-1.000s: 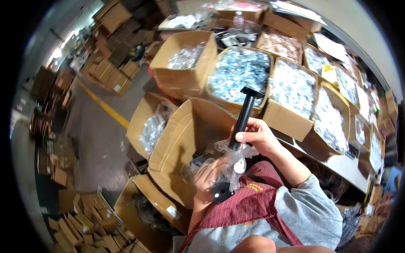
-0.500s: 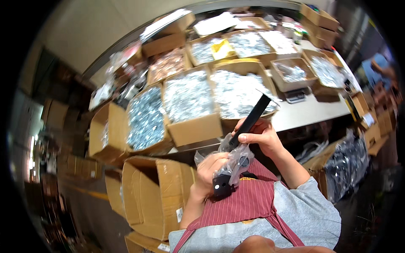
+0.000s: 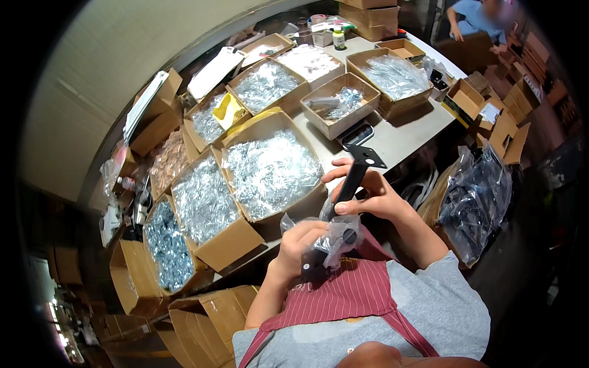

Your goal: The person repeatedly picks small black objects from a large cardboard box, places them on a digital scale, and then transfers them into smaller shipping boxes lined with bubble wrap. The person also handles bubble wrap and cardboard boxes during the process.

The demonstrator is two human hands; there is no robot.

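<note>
In front of my apron I hold a black metal bracket [image 3: 351, 183] with a flat, holed plate at its upper end. Its lower part sits in a crumpled clear plastic bag [image 3: 336, 241], where a round black knob and another holed black plate show. My left hand [image 3: 299, 247] is closed round the bag and the bracket's lower part. My right hand [image 3: 370, 195] grips the bracket's arm between thumb and fingers, just above the bag's mouth. The parts inside the bag are partly hidden by plastic and my left fingers.
Across the table [image 3: 402, 136] stand cardboard boxes [image 3: 236, 245] of small bagged metal parts. A tray [image 3: 334, 126] holds a few bags. At right is a carton with black parts in plastic [image 3: 475, 199]. Open cartons [image 3: 211, 319] stand lower left. Another person [image 3: 475, 21] is at the far right.
My view has swung right, so the table and boxes sit further left. The bracket's upper plate has turned to show its flat holed face. Both hands keep their hold.
</note>
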